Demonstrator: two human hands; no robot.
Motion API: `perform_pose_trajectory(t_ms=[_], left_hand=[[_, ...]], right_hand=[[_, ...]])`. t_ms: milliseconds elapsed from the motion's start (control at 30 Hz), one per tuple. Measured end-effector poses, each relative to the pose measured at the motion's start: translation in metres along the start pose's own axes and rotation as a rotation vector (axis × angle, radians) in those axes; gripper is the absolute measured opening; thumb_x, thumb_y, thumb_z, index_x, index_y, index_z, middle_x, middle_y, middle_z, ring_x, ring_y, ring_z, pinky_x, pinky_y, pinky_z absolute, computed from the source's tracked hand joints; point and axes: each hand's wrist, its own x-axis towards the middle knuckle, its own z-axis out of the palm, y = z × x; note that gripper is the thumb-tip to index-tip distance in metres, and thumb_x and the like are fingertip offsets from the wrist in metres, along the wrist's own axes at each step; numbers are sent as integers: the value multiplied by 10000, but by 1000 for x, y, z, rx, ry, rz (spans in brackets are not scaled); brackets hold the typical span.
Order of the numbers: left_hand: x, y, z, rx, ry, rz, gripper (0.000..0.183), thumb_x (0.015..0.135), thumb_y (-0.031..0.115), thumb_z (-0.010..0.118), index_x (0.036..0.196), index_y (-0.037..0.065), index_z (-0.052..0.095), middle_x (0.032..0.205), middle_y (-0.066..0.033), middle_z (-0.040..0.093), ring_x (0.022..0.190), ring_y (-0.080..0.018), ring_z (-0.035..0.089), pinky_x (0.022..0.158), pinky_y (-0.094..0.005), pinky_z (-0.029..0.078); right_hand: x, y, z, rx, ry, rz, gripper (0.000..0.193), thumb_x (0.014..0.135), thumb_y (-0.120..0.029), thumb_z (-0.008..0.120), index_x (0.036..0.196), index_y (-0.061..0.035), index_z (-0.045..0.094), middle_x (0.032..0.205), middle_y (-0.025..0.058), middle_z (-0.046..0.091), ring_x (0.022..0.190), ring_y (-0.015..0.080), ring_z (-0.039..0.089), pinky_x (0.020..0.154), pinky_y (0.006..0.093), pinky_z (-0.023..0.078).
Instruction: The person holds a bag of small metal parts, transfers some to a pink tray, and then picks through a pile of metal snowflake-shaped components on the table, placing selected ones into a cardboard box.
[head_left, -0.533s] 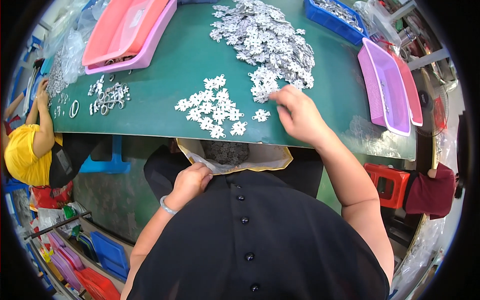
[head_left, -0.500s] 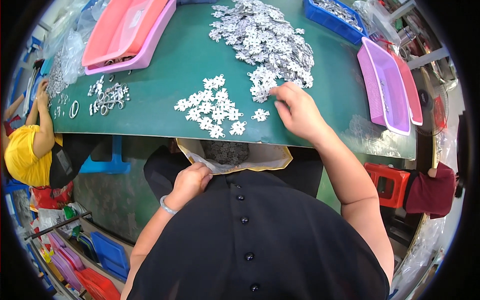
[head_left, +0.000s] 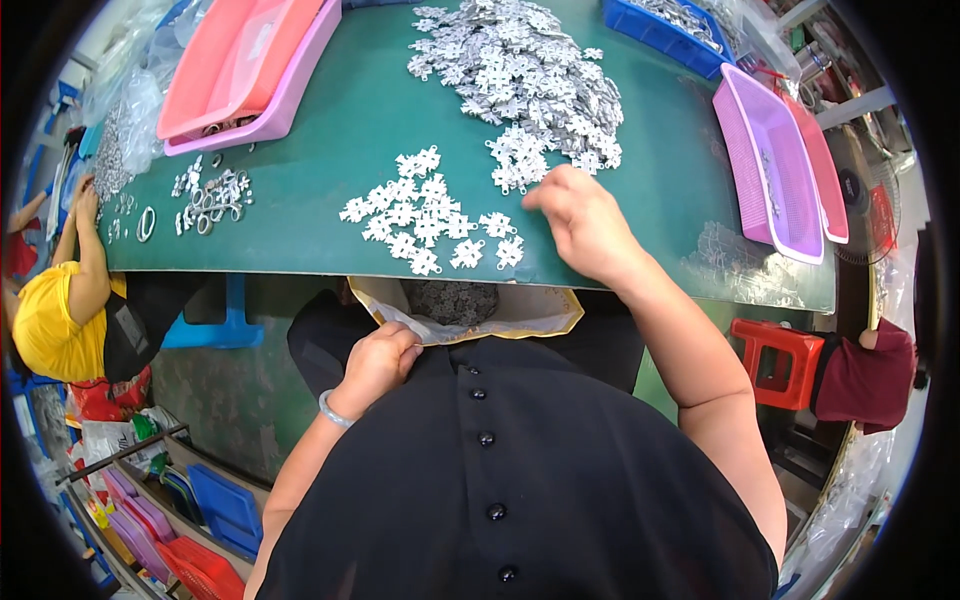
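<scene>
My left hand (head_left: pixel 382 358) is closed on the near rim of an open bag (head_left: pixel 545 327) on my lap, pale inside with a yellow edge. A dark patterned surface shows within its mouth. Over the table, my right hand (head_left: pixel 588 225) has its fingers drawn together beside the lower edge of a big heap of flat silver metal pieces (head_left: pixel 530 75). Whatever its fingertips hold, if anything, is hidden. To its left lies a smaller spread of the same cross-shaped pieces (head_left: pixel 425 212), with one loose piece (head_left: pixel 510 252) near the table's front edge.
Stacked pink baskets (head_left: pixel 285 115) stand at the back left, near a small cluster of metal rings (head_left: pixel 215 200). A purple basket (head_left: pixel 735 170) and a blue tray (head_left: pixel 665 48) of metal parts are at the right. A co-worker in yellow (head_left: pixel 65 320) sits far left; a red stool (head_left: pixel 775 362) stands right.
My right hand has drawn slightly back toward me from the heap. The smaller spread has one more piece at its right side. My left hand stays on the bag rim.
</scene>
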Motion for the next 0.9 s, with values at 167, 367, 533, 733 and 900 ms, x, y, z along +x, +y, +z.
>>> perform_pose_trajectory(t_ms=[167,367,533,733,900], left_hand=[[2,0,0,2,-10,6,58,797,111,663,832,72,639,838,-84,616,753,-314,621,650,-389,517],[2,-1,0,7,-2,10,62,793,111,667,823,69,632,824,-94,600,743,-320,615,639,-394,512],[3,-2,0,-4,-5,10,65,796,114,665,820,66,629,823,-98,598,741,-325,613,639,-396,511],[4,0,-1,-20,2,2,65,794,113,665,813,62,630,822,-99,600,742,-327,612,639,-398,509],[7,0,-2,-12,-18,-3,64,793,113,666,811,61,633,819,-95,602,742,-324,614,640,-395,509]], right_hand=[[14,5,-8,-95,62,99,324,793,-6,604,1106,-90,609,922,116,543,858,315,567,745,401,474],[20,9,-5,-98,9,89,320,767,-15,642,1076,-81,593,948,117,529,901,326,553,773,407,469],[18,6,-8,-111,-15,92,250,752,-7,650,987,-56,582,984,124,525,951,334,542,813,411,455],[10,2,-20,72,-169,-19,333,736,-130,704,1053,-61,629,968,119,547,929,318,534,824,411,429],[16,-15,-9,-148,-149,-37,379,757,-222,712,1111,-101,648,940,108,513,933,284,500,807,397,394]])
